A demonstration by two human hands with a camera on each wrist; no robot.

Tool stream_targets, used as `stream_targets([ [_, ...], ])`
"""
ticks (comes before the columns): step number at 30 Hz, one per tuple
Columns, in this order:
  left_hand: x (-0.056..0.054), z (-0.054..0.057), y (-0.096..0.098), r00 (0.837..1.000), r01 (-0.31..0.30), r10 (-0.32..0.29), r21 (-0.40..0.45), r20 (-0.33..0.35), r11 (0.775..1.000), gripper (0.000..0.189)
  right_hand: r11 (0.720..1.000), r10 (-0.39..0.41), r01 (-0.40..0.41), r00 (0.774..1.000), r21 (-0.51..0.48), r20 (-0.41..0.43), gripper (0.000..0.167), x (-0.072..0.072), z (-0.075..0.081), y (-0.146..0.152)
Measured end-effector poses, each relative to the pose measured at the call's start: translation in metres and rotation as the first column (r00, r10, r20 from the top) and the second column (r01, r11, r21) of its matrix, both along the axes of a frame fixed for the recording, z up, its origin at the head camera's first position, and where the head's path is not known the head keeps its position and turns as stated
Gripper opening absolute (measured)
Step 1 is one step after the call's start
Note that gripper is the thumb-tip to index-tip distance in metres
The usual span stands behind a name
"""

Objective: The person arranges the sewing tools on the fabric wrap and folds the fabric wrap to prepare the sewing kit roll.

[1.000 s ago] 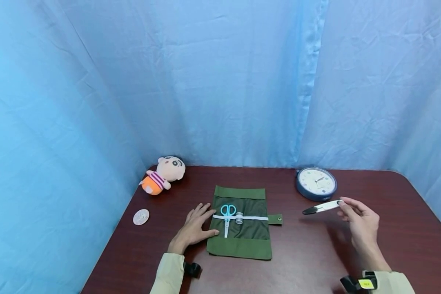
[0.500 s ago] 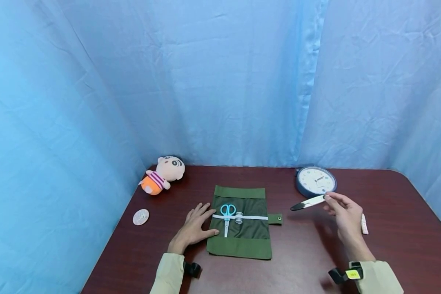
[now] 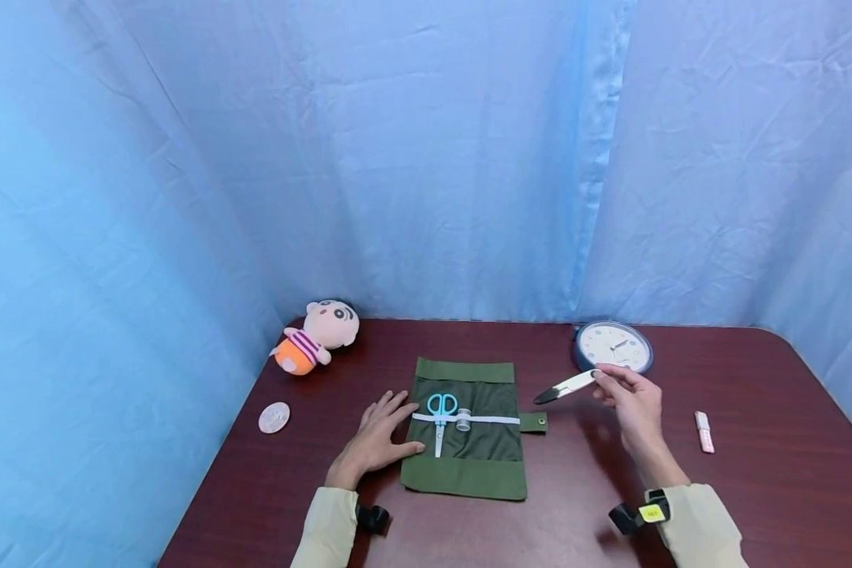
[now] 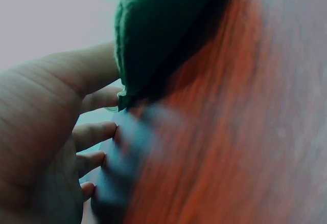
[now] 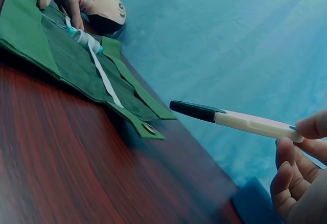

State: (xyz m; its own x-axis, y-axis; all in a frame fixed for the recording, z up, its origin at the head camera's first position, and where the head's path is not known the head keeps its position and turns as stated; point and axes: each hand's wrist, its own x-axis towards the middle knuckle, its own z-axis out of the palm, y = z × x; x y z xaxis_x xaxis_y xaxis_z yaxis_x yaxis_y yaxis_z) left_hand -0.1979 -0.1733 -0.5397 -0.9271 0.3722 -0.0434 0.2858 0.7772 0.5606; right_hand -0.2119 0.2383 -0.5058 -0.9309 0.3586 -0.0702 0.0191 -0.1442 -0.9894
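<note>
An unrolled green fabric pouch (image 3: 461, 480) lies on the table. Its white elastic band (image 3: 500, 420) crosses blue-handled scissors (image 3: 441, 405) and a small grey-white spool (image 3: 463, 424). At the pouch's left edge rests my left hand (image 3: 374, 442), fingers spread; in the left wrist view the thumb touches the green cloth (image 4: 153, 35). My right hand (image 3: 632, 402) pinches the rear end of a slim white pen-shaped tool with a black front (image 5: 245, 123). It is in the air, its black end pointing left, near the pouch's snap strap (image 3: 534, 423).
A round blue-rimmed clock (image 3: 612, 347) stands behind my right hand. Farther right lies a small white stick-like piece with pink marks (image 3: 705, 434). On the left are a plush doll (image 3: 315, 335) and a round whitish disc (image 3: 274, 417). Blue curtains (image 3: 426, 173) hang behind the table.
My right hand has moved left with the white pen-shaped tool, closer to the pouch's strap, uncovering the small white piece on the right. The left hand has stayed in place.
</note>
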Motion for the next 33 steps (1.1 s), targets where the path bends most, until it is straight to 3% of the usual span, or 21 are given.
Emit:
stream_targets([
  [20,-0.001,-0.002,0.001,1.0,0.007,-0.007,0.009,-0.005,1.0,0.07,0.989,0.147,-0.146,0.986,-0.024,0.083,0.013,-0.024,-0.017,-0.04],
  [23,-0.002,-0.003,0.001,1.0,0.008,-0.008,0.006,-0.004,1.0,0.07,0.988,0.157,-0.157,0.982,-0.004,0.101,0.013,-0.027,-0.021,-0.045],
  [33,-0.002,-0.002,0.0,1.0,0.009,-0.009,0.007,-0.007,1.0,0.069,0.967,0.2,-0.216,0.972,0.136,0.125,0.036,-0.036,-0.031,-0.056],
])
